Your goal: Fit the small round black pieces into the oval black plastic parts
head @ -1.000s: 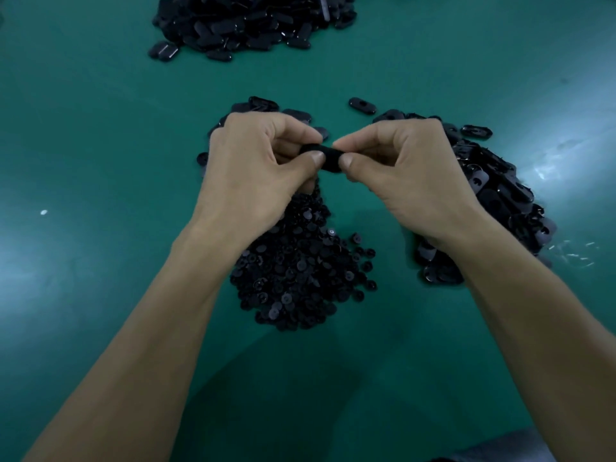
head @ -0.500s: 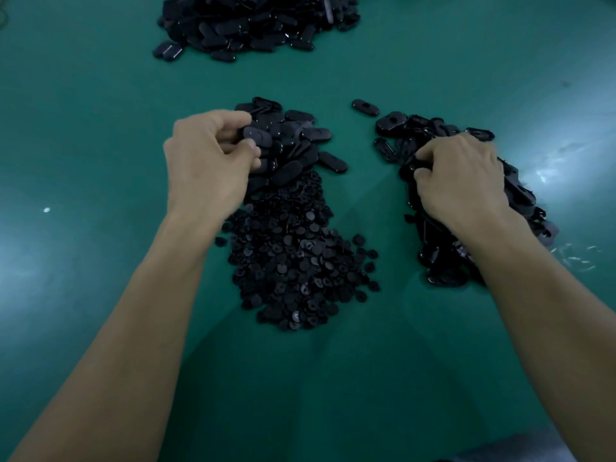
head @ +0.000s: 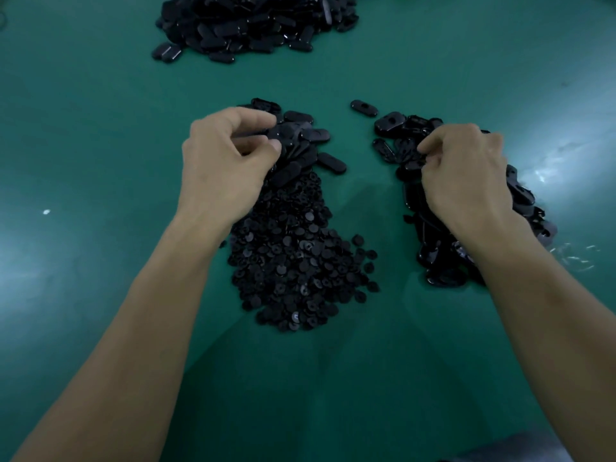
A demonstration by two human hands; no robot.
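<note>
At the left, the left hand (head: 226, 161) is set over the far end of the middle pile, thumb and forefinger curled onto the oval black parts (head: 300, 141) lying there; whether one is actually pinched cannot be told through the blur. Nearer the body, the small round black pieces (head: 293, 261) are heaped just below those ovals, untouched. A loose oval part (head: 364, 107) lies apart between the piles. Further right, the right hand (head: 466, 175) is bent down into the right pile of oval parts (head: 433, 248), fingertips buried, so its hold cannot be told either. The step in hand is judged to be picking stock, with no fitting under way. Next, one oval and one round piece would need to be singled out, lifted and aligned between both hands. Bare green table (head: 100, 128) is left on the left, between the piles and toward the body; a far heap (head: 253, 25) is kept well apart, and no table edge is seen.
</note>
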